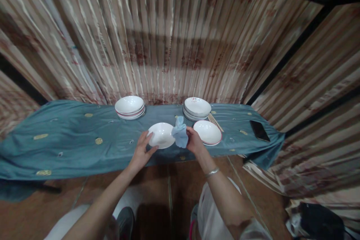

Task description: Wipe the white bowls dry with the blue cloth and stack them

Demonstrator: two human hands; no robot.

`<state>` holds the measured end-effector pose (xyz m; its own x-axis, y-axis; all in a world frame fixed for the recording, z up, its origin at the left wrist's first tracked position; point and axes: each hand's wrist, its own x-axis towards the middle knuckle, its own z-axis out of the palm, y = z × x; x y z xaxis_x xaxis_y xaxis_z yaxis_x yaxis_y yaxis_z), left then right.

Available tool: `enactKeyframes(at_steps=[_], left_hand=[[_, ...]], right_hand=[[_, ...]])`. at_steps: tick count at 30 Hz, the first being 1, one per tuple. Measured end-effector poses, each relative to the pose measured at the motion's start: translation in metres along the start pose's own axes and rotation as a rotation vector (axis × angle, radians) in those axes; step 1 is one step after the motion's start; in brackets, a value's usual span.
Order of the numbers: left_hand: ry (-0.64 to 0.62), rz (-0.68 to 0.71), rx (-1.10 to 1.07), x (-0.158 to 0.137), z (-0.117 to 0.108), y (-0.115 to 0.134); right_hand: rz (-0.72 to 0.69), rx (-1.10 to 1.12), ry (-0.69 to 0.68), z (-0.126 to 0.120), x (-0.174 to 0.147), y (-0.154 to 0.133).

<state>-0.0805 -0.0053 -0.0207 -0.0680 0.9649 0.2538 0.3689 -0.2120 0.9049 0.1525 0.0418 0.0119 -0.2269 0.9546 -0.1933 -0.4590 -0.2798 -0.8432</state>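
Observation:
A white bowl [163, 135] is near the front edge of the cloth-covered table, with my left hand [142, 150] gripping its left rim, thumb and fingers on either side. My right hand [194, 141] pinches a light blue cloth [180, 132] at the bowl's right rim. Just right of that hand sits another white bowl [207, 132] with a red rim, on top of at least one more piece. Behind stand two stacks: white bowls [129, 105] at the left and white bowls with a red pattern [197, 107] at the right.
Wooden chopsticks [215, 122] lie beside the right stack. A black phone [259, 130] rests near the table's right end. The blue-green tablecloth [75, 138] hangs over the front edge. Curtains [157, 45] close off the back; a dark bag [320, 221] is on the floor at right.

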Motion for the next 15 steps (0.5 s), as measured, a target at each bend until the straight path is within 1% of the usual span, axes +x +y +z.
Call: enactKeyframes(at_steps=[1, 3, 5, 7, 10, 12, 15], left_hand=[[-0.077, 0.071, 0.065, -0.002, 0.003, 0.002], [-0.205, 0.143, 0.158, -0.004, 0.010, 0.004], [-0.238, 0.154, 0.171, -0.004, 0.017, 0.004], [-0.219, 0.139, 0.129, -0.003, 0.021, 0.003], [-0.205, 0.113, 0.067, 0.001, 0.022, 0.004], [-0.183, 0.067, 0.014, 0.005, 0.021, 0.008], [-0.074, -0.050, -0.103, 0.013, 0.019, 0.018]], right_hand=[[-0.004, 0.008, -0.002, 0.000, 0.000, -0.001], [-0.009, 0.031, 0.000, 0.000, 0.001, -0.004], [-0.016, 0.057, 0.015, 0.002, 0.001, -0.004], [-0.029, 0.082, 0.027, 0.003, 0.000, -0.003], [-0.065, 0.115, 0.006, 0.007, -0.002, -0.003], [-0.088, 0.114, -0.006, 0.011, -0.004, -0.006], [-0.105, 0.093, -0.013, 0.017, -0.003, -0.012]])
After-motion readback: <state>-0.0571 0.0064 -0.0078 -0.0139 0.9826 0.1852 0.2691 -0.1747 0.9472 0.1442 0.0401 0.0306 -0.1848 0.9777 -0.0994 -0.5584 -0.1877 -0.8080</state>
